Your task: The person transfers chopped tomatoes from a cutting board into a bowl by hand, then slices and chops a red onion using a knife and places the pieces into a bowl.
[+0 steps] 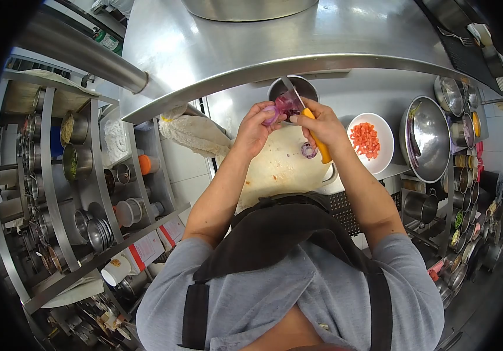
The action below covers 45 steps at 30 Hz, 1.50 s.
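My left hand (255, 130) is closed on a piece of red onion (270, 115), purple and pale, held above the cutting board. My right hand (323, 123) grips a knife by its yellow handle (320, 142), with the blade (290, 85) pointing up and away from me. Dark purple onion skin (290, 105) shows between the two hands, close to the blade. Below my right hand, another cut onion piece (308, 150) lies on the cream cutting board (275, 169). Just beyond the hands stands a metal bowl (307, 86), partly hidden by them and the blade.
A white bowl of diced tomato (365, 140) stands right of the board, beside a large metal bowl (430, 140). A pale cloth (193, 133) hangs at the left. A steel shelf (275, 41) overhangs the far side. Racks of pots (76, 161) stand left.
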Available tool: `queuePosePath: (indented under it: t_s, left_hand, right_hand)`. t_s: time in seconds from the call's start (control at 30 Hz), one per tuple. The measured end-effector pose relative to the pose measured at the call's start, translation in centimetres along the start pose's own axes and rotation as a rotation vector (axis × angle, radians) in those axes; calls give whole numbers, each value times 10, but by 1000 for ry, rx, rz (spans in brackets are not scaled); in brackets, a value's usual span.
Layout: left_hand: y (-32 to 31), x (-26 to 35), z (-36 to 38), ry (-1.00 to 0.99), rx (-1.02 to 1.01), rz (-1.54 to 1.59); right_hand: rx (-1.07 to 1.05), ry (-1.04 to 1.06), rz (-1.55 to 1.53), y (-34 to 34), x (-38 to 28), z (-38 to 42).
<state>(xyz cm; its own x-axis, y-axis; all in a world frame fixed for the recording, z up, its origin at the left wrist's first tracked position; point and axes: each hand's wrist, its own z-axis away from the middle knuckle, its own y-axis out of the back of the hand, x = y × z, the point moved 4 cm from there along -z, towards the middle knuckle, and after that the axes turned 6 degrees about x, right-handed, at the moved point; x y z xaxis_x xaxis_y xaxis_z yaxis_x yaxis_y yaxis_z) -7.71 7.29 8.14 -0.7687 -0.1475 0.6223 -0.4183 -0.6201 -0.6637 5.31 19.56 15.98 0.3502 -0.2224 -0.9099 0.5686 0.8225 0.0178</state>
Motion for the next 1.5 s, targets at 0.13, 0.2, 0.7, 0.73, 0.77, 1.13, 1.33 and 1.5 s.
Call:
queuePosePath:
  t_s: [0.13, 0.2, 0.7, 0.73, 0.77, 1.13, 1.33, 1.5]
  left_hand:
    - [11, 5, 2, 18, 74, -6]
    - [13, 6, 10, 37, 98, 45]
    - [0, -4, 65, -56, 15, -983]
    - [-10, -1, 69, -78, -28, -996]
    - [-22, 2, 74, -93, -122, -1006]
    - [-288, 143, 136, -1096, -611, -1043]
    - [-463, 165, 96, -1708, -420, -1302]
    - [-556, 184, 14, -1476, -349, -1443]
  right_hand:
    - [61, 71, 88, 11, -2, -24]
    - [77, 68, 189, 13, 2, -31]
    - [286, -2, 193, 75, 73, 59]
    - [348, -12, 255, 83, 82, 73]
    - [366, -33, 225, 89, 88, 89]
    - [370, -70, -11, 120, 123, 158]
    - [243, -21, 97, 149, 112, 152]
    - [113, 56, 353, 193, 94, 145]
